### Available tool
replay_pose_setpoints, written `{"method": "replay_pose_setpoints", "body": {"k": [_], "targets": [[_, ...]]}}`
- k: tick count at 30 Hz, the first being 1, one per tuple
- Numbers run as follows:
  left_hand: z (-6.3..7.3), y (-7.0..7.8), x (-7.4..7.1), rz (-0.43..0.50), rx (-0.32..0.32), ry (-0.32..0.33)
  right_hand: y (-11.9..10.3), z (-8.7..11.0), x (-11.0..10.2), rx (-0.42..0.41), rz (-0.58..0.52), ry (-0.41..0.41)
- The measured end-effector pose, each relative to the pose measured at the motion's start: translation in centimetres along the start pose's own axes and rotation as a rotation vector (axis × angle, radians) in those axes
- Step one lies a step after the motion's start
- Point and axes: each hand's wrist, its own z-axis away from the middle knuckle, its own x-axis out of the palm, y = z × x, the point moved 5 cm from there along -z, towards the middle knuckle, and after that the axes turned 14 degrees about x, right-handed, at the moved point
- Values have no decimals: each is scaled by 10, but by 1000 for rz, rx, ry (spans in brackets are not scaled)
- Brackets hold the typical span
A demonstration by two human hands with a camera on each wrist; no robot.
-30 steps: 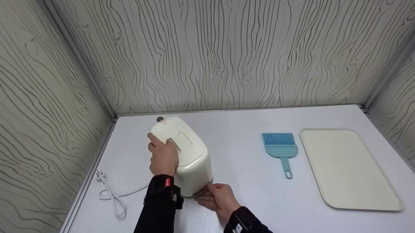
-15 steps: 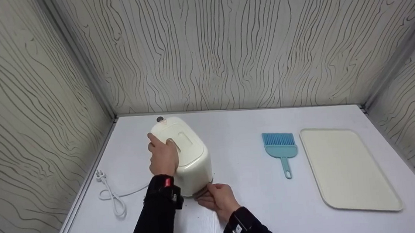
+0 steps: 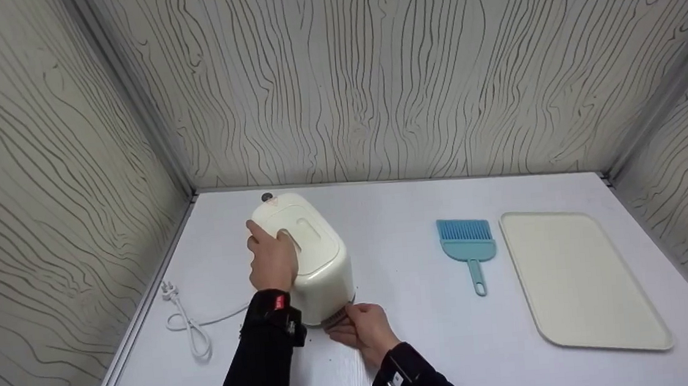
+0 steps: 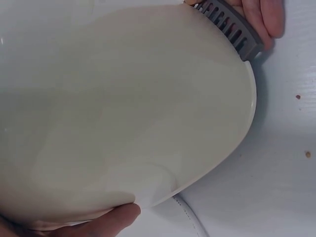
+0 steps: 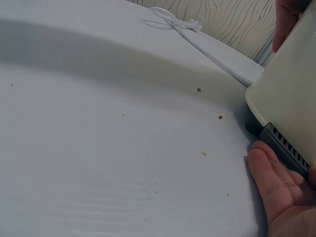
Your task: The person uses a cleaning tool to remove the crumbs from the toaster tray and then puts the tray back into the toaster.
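A cream toaster point(image 3: 327, 286) stands on the left half of the table, its lidded top facing up. My left hand point(image 3: 273, 263) holds it by its left side and top edge; in the left wrist view a finger point(image 4: 116, 219) lies along its wall. At the toaster's near lower end sticks out the grey slotted edge of a crumb tray point(image 4: 229, 27). My right hand point(image 3: 367, 332) pinches that edge, thumb above and fingers underneath, palm up. In the right wrist view the fingers point(image 5: 271, 177) lie below the crumb tray point(image 5: 286, 148). The rest of the tray is hidden inside the toaster.
A white cord with a plug point(image 3: 171, 292) lies looped left of the toaster. To the right lie a blue brush point(image 3: 468, 249) and a flat cream tray point(image 3: 584, 278). Small brown crumbs point(image 5: 220, 117) dot the table near the toaster. Patterned panels point(image 3: 372, 80) enclose the back and sides.
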Motion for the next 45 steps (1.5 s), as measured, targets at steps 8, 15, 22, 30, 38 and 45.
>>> {"method": "replay_pose_setpoints", "body": {"k": [8, 15, 22, 30, 38, 45], "targets": [[2, 2, 2, 10, -5, -17, 2, 1, -4, 10, 2, 4], [0, 0, -1, 8, -1, -6, 5, 5, -6, 20, -2, 0], [0, -2, -1, 0, -2, -4, 6, 9, -9, 37, 25, -8], [-1, -1, 0, -8, 6, 8, 6, 13, -13, 28, 34, -9], [-2, -1, 0, -8, 8, 25, 8, 14, -16, 25, 36, -14], [-2, -2, 0, 4, 1, 13, 9, 16, -16, 29, 21, -2]]}}
